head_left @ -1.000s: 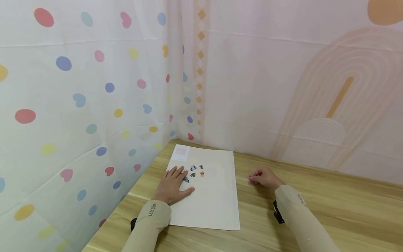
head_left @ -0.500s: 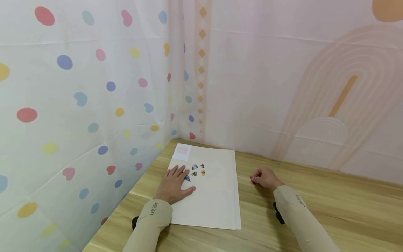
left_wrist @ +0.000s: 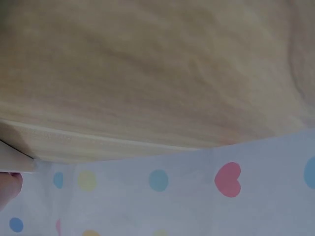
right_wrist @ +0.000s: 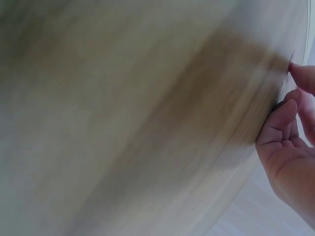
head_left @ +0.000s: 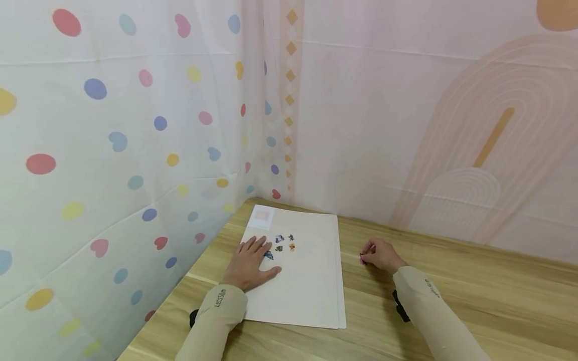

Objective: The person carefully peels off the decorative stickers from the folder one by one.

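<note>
My left hand (head_left: 248, 263) rests palm down, fingers spread, on the left part of a large cream paper sheet (head_left: 307, 293). Beside its fingertips are small colourful stickers: a blue one (head_left: 269, 255) partly under the fingers, a green one (head_left: 279, 248), an orange one (head_left: 291, 247), a purple-white one (head_left: 280, 238) and a dark one (head_left: 291, 237). To the right of the sheet, my right hand (head_left: 380, 254) pinches a small pink sticker (head_left: 362, 259) between thumb and finger, low over the table. Only a bit of the left hand (left_wrist: 9, 189) shows in the left wrist view.
The wooden table (head_left: 487, 291) stretches to the right. A white label with a pink square (head_left: 261, 217) lies at the sheet's far left corner. A dotted curtain (head_left: 135, 125) hangs along the left edge, a pale pink one (head_left: 352, 125) along the back.
The head view shifts slightly. My right hand turns a little with the pink sticker between its fingertips, and its sleeve rolls slightly. The left hand stays flat on the sheet.
</note>
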`<control>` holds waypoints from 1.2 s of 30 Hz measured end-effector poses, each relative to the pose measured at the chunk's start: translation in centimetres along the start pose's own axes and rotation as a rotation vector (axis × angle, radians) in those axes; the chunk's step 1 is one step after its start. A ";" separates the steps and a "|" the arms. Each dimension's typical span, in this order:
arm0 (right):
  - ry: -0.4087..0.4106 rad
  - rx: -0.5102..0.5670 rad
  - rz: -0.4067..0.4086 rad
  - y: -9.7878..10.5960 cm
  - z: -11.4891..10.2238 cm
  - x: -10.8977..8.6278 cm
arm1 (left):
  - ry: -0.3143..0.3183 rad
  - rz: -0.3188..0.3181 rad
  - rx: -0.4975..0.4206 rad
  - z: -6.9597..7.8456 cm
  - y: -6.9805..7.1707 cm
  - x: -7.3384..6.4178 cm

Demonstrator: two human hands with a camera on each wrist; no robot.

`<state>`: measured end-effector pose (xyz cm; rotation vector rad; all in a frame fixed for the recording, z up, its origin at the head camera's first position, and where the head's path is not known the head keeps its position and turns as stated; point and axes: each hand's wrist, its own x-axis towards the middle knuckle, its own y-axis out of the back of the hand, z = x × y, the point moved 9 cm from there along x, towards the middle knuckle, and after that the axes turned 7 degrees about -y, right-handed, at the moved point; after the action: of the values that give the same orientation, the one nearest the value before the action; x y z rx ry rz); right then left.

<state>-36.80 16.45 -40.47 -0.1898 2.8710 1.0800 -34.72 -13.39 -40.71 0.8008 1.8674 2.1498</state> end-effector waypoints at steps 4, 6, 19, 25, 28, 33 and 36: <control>0.039 -0.039 -0.018 0.0 -0.3 0.0 | 0.005 -0.005 -0.010 0.0 0.0 0.0; 0.064 -0.057 -0.031 0.0 -0.4 -0.1 | 0.005 -0.008 -0.012 0.0 0.1 0.0; 0.092 -0.025 -0.100 -0.1 -0.4 -0.3 | 0.002 0.009 -0.016 -0.1 -0.1 0.0; 0.018 0.112 -0.137 -0.1 0.0 -0.4 | 0.008 -0.013 -0.009 0.0 -0.3 0.0; 0.010 0.205 -0.156 -0.1 -0.1 -0.4 | 0.009 -0.012 -0.003 0.0 -0.3 0.0; -0.009 0.289 -0.149 -0.2 -0.8 -0.1 | 0.011 -0.014 0.010 0.1 -0.2 0.0; -0.055 0.282 -0.106 -0.3 -1.4 0.1 | 0.011 -0.016 0.008 0.0 -0.2 0.0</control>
<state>-36.93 15.31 -39.63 -0.2854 2.8840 0.6431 -34.74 -13.39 -40.88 0.7746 1.8828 2.1433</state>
